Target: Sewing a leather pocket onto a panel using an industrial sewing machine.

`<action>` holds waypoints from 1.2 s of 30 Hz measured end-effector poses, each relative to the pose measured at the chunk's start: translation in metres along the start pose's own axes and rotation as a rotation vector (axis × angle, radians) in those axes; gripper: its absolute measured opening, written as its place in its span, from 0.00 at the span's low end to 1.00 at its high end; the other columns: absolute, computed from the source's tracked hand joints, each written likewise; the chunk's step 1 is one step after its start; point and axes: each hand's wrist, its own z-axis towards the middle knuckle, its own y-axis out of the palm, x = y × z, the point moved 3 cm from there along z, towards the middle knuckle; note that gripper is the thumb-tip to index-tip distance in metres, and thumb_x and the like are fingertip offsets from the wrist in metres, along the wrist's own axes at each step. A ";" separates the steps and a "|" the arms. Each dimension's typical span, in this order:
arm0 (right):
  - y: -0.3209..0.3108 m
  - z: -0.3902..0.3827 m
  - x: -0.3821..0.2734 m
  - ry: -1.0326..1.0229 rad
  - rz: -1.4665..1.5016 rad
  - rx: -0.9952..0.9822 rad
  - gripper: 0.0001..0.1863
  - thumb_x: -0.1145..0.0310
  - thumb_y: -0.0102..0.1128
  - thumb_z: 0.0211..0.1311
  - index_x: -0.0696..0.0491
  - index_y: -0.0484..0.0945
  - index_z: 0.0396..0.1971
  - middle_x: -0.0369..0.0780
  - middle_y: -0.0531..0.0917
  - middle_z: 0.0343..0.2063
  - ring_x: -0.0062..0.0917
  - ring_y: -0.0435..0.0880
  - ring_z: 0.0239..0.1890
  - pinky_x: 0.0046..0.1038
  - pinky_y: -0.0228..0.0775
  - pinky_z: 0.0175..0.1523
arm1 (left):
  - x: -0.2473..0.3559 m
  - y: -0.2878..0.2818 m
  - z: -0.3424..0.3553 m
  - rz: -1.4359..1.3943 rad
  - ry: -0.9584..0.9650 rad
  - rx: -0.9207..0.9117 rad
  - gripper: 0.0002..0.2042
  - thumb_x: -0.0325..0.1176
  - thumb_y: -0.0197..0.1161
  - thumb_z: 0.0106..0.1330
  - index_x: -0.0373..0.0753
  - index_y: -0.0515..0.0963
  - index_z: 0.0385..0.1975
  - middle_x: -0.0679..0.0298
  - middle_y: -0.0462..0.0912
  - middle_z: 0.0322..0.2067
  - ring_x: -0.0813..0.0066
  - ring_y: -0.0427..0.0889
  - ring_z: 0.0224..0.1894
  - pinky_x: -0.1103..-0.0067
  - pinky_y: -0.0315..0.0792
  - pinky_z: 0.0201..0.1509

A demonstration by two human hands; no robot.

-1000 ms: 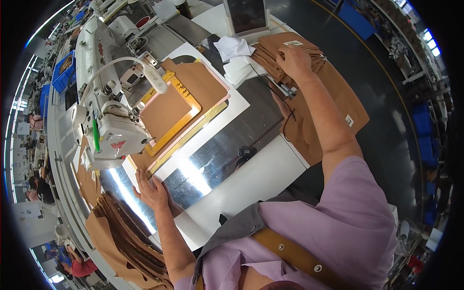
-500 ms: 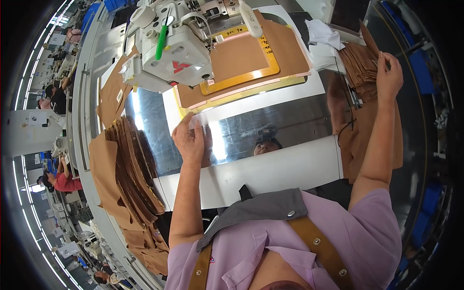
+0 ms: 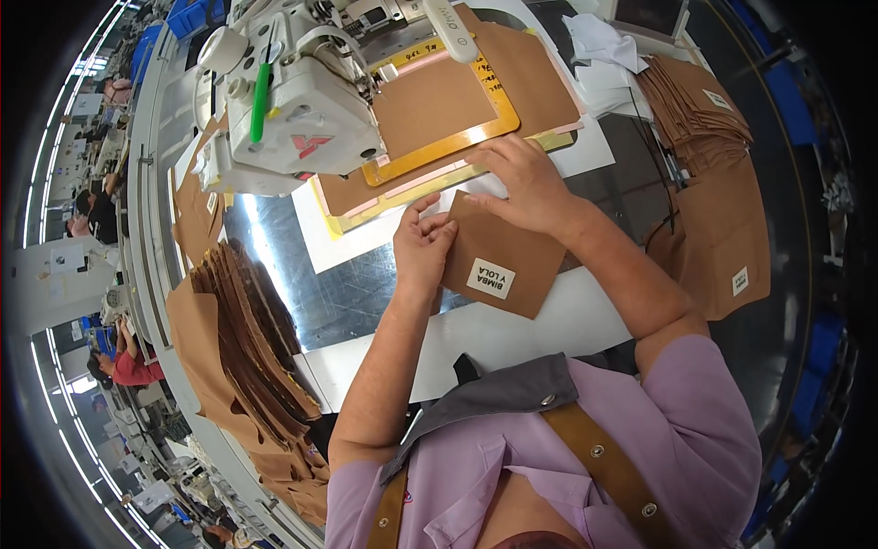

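My left hand (image 3: 422,249) pinches the left edge of a brown square piece (image 3: 508,252) with a white label, lying tilted over the shiny metal plate (image 3: 343,311). My right hand (image 3: 526,188) has its thumb on that piece's upper edge, its bent fingers reaching toward the yellow frame template (image 3: 503,119). The template rests on a larger brown panel (image 3: 530,73) set on a pink and yellow edged board. A white sewing machine head (image 3: 293,110), with a green rod on it, stands at the template's upper left.
A pile of brown pieces (image 3: 686,110) with white cloths (image 3: 604,46) beside it is at upper right, above a brown sheet (image 3: 709,238). Thick brown stacks (image 3: 242,339) stand at lower left. Blue bins (image 3: 819,366) line the aisle; co-workers (image 3: 128,366) sit far left.
My right hand has come from the right-hand pile to the middle with a labelled piece. My left hand moved rightward and took its edge. The view has turned.
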 end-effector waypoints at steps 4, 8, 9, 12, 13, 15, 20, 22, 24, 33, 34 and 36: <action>0.008 -0.003 0.015 0.267 0.258 -0.355 0.13 0.61 0.69 0.63 0.57 0.85 0.37 0.44 0.86 0.32 0.38 0.85 0.35 0.37 0.76 0.43 | 0.007 -0.004 -0.006 -0.169 0.063 0.105 0.22 0.18 0.64 0.69 0.33 0.70 0.62 0.58 0.87 0.43 0.78 0.86 0.44 0.83 0.79 0.50; 0.009 0.015 0.040 0.324 0.309 -0.333 0.11 0.62 0.67 0.66 0.55 0.85 0.36 0.46 0.87 0.29 0.39 0.87 0.33 0.36 0.77 0.42 | 0.004 -0.031 0.003 -0.147 0.142 0.122 0.21 0.20 0.65 0.69 0.30 0.70 0.61 0.54 0.84 0.50 0.72 0.85 0.51 0.80 0.78 0.56; 0.005 0.025 0.045 0.334 0.311 -0.326 0.11 0.62 0.67 0.66 0.55 0.85 0.36 0.46 0.87 0.29 0.39 0.87 0.33 0.36 0.77 0.42 | 0.008 -0.039 0.007 -0.120 0.184 0.117 0.21 0.20 0.65 0.69 0.29 0.70 0.61 0.54 0.83 0.51 0.70 0.85 0.52 0.79 0.78 0.57; 0.010 0.055 0.053 0.151 0.249 -0.416 0.10 0.65 0.67 0.64 0.57 0.83 0.36 0.43 0.87 0.30 0.34 0.87 0.35 0.32 0.77 0.42 | 0.031 -0.075 0.023 0.007 0.219 0.156 0.17 0.23 0.68 0.68 0.29 0.75 0.55 0.55 0.83 0.52 0.68 0.84 0.54 0.78 0.79 0.57; 0.015 0.056 0.053 0.170 0.250 -0.411 0.10 0.65 0.67 0.64 0.57 0.83 0.36 0.43 0.87 0.30 0.34 0.87 0.35 0.32 0.77 0.42 | 0.036 -0.082 0.030 0.034 0.202 0.180 0.16 0.24 0.69 0.68 0.30 0.76 0.53 0.57 0.83 0.51 0.71 0.85 0.52 0.79 0.78 0.56; 0.021 0.066 0.037 0.146 0.033 -0.619 0.12 0.63 0.68 0.61 0.57 0.82 0.35 0.45 0.87 0.32 0.35 0.88 0.40 0.34 0.79 0.45 | 0.041 -0.107 0.037 0.146 0.213 0.200 0.15 0.24 0.69 0.68 0.30 0.77 0.52 0.59 0.84 0.49 0.73 0.84 0.50 0.80 0.78 0.54; 0.018 0.028 0.013 0.021 -0.148 -0.551 0.17 0.62 0.75 0.52 0.55 0.77 0.35 0.42 0.79 0.31 0.39 0.83 0.38 0.38 0.76 0.44 | 0.047 -0.141 0.058 0.316 0.248 0.286 0.13 0.23 0.70 0.68 0.31 0.80 0.51 0.61 0.85 0.47 0.79 0.83 0.46 0.81 0.76 0.52; 0.017 0.011 0.013 0.071 -0.086 -0.528 0.15 0.64 0.73 0.53 0.54 0.77 0.34 0.42 0.79 0.30 0.38 0.83 0.38 0.37 0.75 0.43 | 0.050 -0.135 0.060 0.341 0.285 0.268 0.12 0.23 0.69 0.68 0.30 0.82 0.49 0.60 0.86 0.48 0.78 0.83 0.47 0.81 0.76 0.53; 0.017 0.007 0.018 0.110 -0.031 -0.488 0.13 0.65 0.72 0.55 0.54 0.77 0.33 0.42 0.79 0.30 0.38 0.83 0.38 0.36 0.75 0.42 | 0.041 -0.141 0.066 0.430 0.303 0.241 0.13 0.23 0.68 0.69 0.31 0.80 0.52 0.61 0.86 0.47 0.79 0.83 0.46 0.82 0.77 0.50; 0.012 0.040 0.031 0.101 -0.061 -0.640 0.08 0.67 0.66 0.55 0.55 0.81 0.31 0.40 0.81 0.27 0.34 0.84 0.38 0.37 0.76 0.44 | 0.071 -0.167 0.126 0.793 0.429 0.297 0.20 0.29 0.66 0.72 0.32 0.72 0.61 0.61 0.86 0.41 0.82 0.83 0.40 0.85 0.78 0.42; 0.013 0.035 0.025 0.013 -0.193 -0.644 0.09 0.66 0.67 0.55 0.54 0.80 0.30 0.39 0.80 0.28 0.33 0.83 0.38 0.34 0.74 0.43 | 0.070 -0.163 0.136 0.777 0.411 0.257 0.20 0.29 0.66 0.72 0.32 0.72 0.62 0.61 0.86 0.41 0.82 0.83 0.39 0.86 0.78 0.41; 0.013 0.027 0.014 -0.078 -0.327 -0.650 0.10 0.64 0.68 0.55 0.53 0.78 0.29 0.38 0.80 0.29 0.31 0.82 0.38 0.31 0.72 0.41 | 0.072 -0.151 0.153 0.739 0.375 0.183 0.21 0.30 0.66 0.73 0.32 0.72 0.62 0.62 0.86 0.40 0.82 0.83 0.38 0.86 0.78 0.41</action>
